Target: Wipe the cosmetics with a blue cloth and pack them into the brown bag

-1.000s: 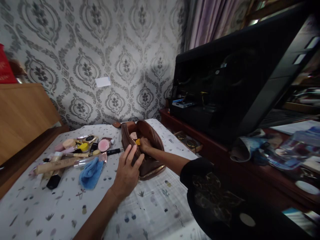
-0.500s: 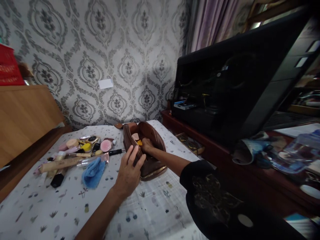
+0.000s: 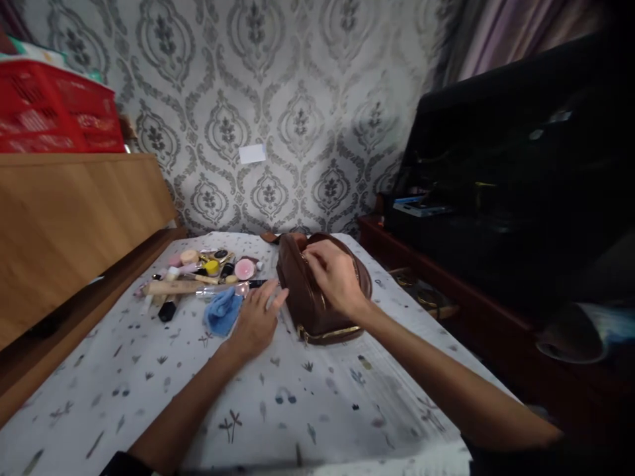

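A brown makeup bag (image 3: 307,297) with a gold zipper lies on the white printed cloth, its top partly open. My right hand (image 3: 335,274) is over that opening, thumb and fingers pinched together at the zippered edge; whether a zipper pull is between them is too small to tell. Left of the bag, my left hand (image 3: 258,320) hovers low with fingers spread, holding nothing. It is close to a crumpled blue cloth (image 3: 222,312) and a dark-handled brush or pencil partly behind the fingers. Farther left lie a pink round compact (image 3: 245,268), a yellow-lidded jar (image 3: 211,267) and a beige tube (image 3: 171,287).
A red plastic basket (image 3: 59,109) stands on a wooden cabinet (image 3: 84,225) at the left. The patterned wall is behind. At the right a large black television (image 3: 496,185) stands on a dark red cabinet (image 3: 446,277), with an open drawer holding glasses.
My right hand has come out from inside the bag up to its edge. My left hand has let go of the bag's side and moved left. The view has turned left.
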The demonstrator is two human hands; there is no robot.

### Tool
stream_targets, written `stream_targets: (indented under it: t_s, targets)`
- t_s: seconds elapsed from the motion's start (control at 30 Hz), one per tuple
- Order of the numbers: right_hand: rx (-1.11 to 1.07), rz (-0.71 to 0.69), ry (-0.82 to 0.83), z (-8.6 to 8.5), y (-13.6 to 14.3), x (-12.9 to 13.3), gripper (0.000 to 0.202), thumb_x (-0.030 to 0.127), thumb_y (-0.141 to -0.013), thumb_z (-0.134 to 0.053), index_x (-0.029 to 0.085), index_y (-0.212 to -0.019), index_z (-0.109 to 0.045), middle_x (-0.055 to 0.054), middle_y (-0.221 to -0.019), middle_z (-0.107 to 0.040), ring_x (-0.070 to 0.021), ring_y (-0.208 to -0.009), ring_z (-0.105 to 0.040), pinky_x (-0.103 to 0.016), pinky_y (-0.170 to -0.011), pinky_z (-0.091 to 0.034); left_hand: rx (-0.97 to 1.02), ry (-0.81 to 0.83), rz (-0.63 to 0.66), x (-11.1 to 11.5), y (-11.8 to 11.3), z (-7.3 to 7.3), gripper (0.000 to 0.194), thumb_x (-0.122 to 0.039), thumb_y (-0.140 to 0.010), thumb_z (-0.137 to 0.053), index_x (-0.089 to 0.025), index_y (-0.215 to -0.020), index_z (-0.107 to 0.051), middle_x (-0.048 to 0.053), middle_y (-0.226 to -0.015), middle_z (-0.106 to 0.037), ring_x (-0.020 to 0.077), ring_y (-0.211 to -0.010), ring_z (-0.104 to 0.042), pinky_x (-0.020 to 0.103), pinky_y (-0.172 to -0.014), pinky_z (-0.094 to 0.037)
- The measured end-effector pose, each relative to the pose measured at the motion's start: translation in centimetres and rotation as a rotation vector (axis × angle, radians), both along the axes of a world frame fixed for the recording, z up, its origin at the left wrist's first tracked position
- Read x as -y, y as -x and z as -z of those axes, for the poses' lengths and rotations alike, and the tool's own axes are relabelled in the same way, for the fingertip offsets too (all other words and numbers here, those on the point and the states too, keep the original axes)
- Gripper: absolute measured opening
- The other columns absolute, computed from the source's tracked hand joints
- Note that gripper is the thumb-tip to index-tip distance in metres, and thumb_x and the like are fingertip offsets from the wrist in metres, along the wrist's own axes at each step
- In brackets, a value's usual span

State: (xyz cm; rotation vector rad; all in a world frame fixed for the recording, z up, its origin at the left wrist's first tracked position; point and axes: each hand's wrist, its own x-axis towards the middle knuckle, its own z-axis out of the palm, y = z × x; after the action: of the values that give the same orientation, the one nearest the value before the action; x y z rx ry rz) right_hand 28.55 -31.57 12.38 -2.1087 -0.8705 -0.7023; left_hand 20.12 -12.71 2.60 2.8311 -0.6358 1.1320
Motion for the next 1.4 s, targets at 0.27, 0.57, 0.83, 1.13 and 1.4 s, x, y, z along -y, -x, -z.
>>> stream_targets:
  t_s: [0.27, 0.57, 0.83, 1.13, 1.4]
  targets:
    - [0.451, -0.010, 0.149, 6.1, 5.8, -4.4, 0.016, 0.013, -0.093, -0.052, 0.017, -0.088, -0.066, -0.015, -0.122, -0.067, -0.0322, -0.130, -0.049, -0.067, -0.111, -0.020, -0.246, 0.049, -0.595, -7.4, 1.6, 1.2, 0.040, -0.027, -0.095, -0.049, -0.018, -0.133, -0.049, 0.019, -0.146, -0.045, 0.0356, -0.135, -0.041, 0.058, -0.103, -0.040]
    - [-0.039, -0.419, 0.127, 12.4, 6.6, -11.0, 0.023, 0.010, -0.083, -0.057, 0.016, -0.103, -0.065, -0.013, -0.110, -0.069, -0.0251, -0.107, -0.062, -0.042, -0.096, -0.051, -0.349, 0.170, -0.599, -9.5, 1.7, 2.2, 0.018, -0.021, -0.095, -0.046, -0.017, -0.101, -0.062, 0.011, -0.110, -0.065, 0.0249, -0.106, -0.058, 0.037, -0.089, -0.048]
    - [-0.351, -0.324, -0.087, 15.9, 3.2, -13.9, 0.025, 0.018, -0.084, -0.049, 0.016, -0.102, -0.066, -0.009, -0.093, -0.070, -0.0212, -0.081, -0.064, -0.035, -0.076, -0.053, -0.246, 0.220, -0.728, -11.7, 1.6, 2.1, 0.027, -0.029, -0.095, -0.045, -0.018, -0.084, -0.067, 0.010, -0.091, -0.070, 0.0252, -0.093, -0.062, 0.037, -0.083, -0.049]
    - [-0.335, -0.374, -0.078, 15.7, 3.9, -13.4, 0.021, 0.016, -0.082, -0.050, 0.017, -0.096, -0.066, -0.008, -0.087, -0.068, -0.0218, -0.080, -0.062, -0.035, -0.076, -0.051, -0.087, 0.188, -0.539, -13.6, 0.6, 3.1, 0.021, -0.019, -0.088, -0.049, -0.015, -0.101, -0.065, 0.015, -0.124, -0.063, 0.0293, -0.121, -0.052, 0.046, -0.105, -0.044]
    - [-0.342, -0.368, -0.095, 15.4, 4.2, -13.1, 0.021, 0.014, -0.081, -0.051, 0.019, -0.094, -0.066, -0.005, -0.083, -0.067, -0.0189, -0.075, -0.060, -0.031, -0.072, -0.050, -0.103, 0.169, -0.584, -13.4, 1.1, 2.4, 0.023, -0.024, -0.092, -0.047, -0.014, -0.101, -0.065, 0.013, -0.103, -0.066, 0.0295, -0.103, -0.056, 0.044, -0.094, -0.047]
